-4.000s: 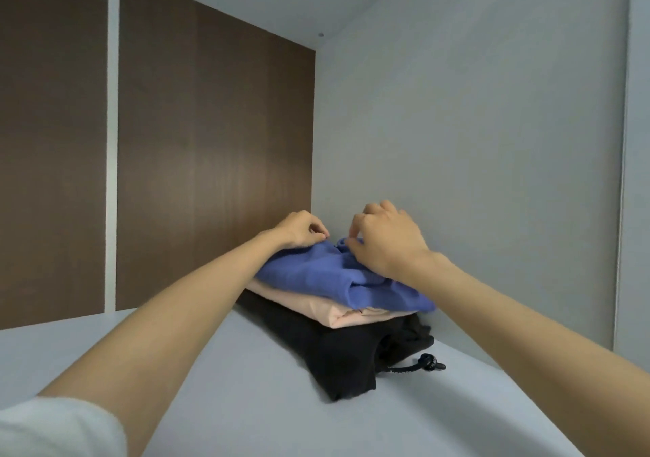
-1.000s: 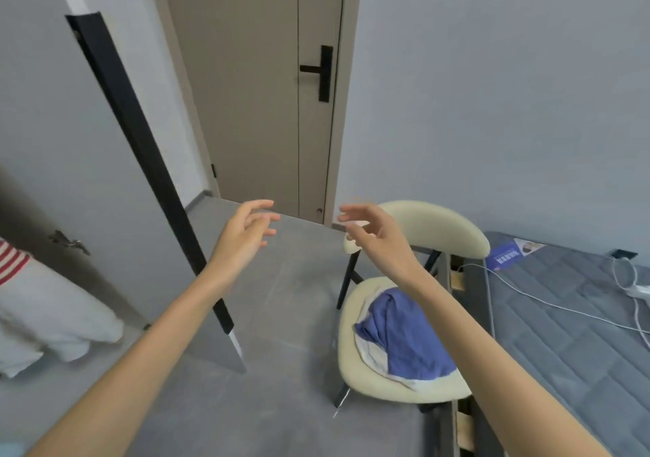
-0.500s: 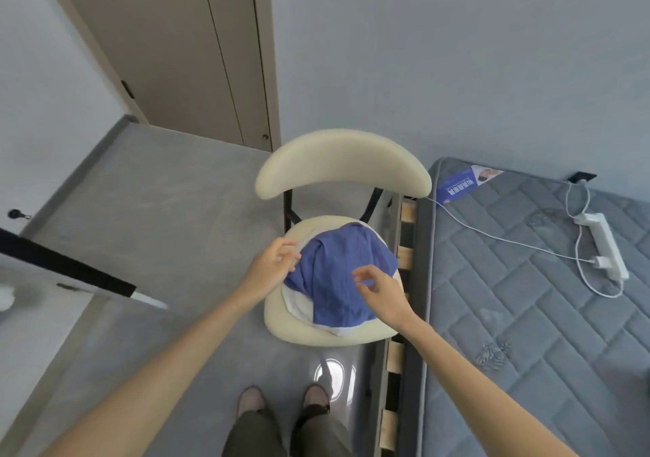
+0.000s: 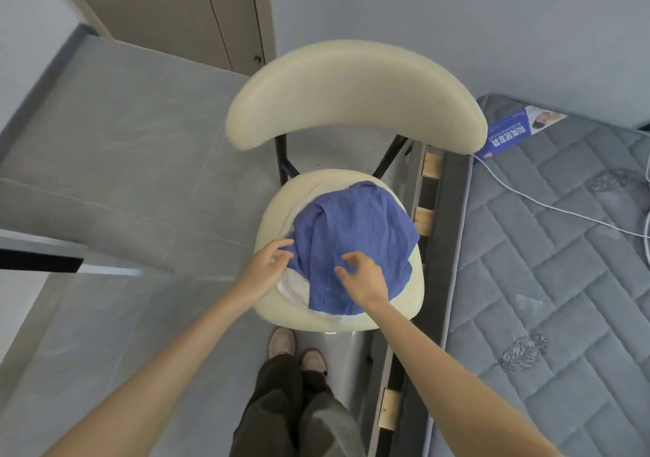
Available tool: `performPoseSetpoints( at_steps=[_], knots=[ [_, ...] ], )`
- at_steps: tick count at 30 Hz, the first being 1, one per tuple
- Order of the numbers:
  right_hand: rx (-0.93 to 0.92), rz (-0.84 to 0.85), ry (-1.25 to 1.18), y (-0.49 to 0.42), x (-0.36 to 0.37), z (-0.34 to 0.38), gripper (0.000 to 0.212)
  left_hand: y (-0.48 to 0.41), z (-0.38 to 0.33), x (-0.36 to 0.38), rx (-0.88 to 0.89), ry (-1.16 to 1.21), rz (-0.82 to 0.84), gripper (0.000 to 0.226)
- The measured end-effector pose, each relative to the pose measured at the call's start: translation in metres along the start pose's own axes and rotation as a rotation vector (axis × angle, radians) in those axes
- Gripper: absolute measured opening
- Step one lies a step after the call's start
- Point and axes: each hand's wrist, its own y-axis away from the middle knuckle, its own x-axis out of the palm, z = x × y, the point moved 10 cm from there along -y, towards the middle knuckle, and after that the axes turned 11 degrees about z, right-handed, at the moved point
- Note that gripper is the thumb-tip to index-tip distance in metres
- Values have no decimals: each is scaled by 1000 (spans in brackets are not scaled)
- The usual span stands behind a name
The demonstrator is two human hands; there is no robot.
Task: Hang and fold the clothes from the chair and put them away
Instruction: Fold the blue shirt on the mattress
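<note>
Looking straight down from the head camera, the cream padded chair with black metal legs (image 4: 351, 94) stands right in front of my feet, its curved backrest on the far side. On its seat lies a crumpled blue cloth garment (image 4: 355, 231), spread over most of the cushion. A thin white cloth garment (image 4: 295, 289) shows from under it at the near-left and far-left edges.

My left hand (image 4: 267, 268) is at the blue garment's left edge, its fingers (image 4: 283, 245) touching the cloth. Whether they have pinched it I cannot tell. My right hand (image 4: 365, 279) hangs over the near middle of the blue cloth, fingers loosely curled and gripping nothing.

Just beside the chair on the right is the grey quilted mattress (image 4: 545, 280) on a wooden-slatted bed frame, with a white cable (image 4: 527, 198) running across it. The grey tiled floor (image 4: 123, 175) lies to the left.

The two garments lie one on the other, so I judge that a deep grab would lift both, and the white one could slide off the near rim onto the floor. If I take the blue one by a single edge, it will likely hang twisted and be awkward to fold or hang. If I swing it to the right, a trailing end could drop between the chair and the bed frame and snag on the slats.
</note>
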Motion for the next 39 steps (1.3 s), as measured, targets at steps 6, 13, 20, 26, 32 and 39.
performPoseSetpoints(
  at_steps=[6, 13, 20, 26, 32, 39],
  knots=[
    [65, -51, 241, -41, 40, -17, 42, -23, 23, -3, 67, 61, 7, 35],
    [-73, -216, 188, -45, 32, -17, 14, -25, 46, -5, 71, 77, 2, 34],
    [-175, -333, -225, 27, -35, 14, 15, -5, 1, -4, 148, -39, 37, 38],
    [-405, -433, -319, 119, -134, 89, 10, 24, -83, 6, 331, -212, 98, 62],
    [-542, -374, -320, 198, -206, 169, 11, 48, -170, 32, 527, -383, 202, 55],
    [-535, -473, -529, 252, -275, 172, 12, 78, -221, 34, 533, -345, 290, 15]
  ],
)
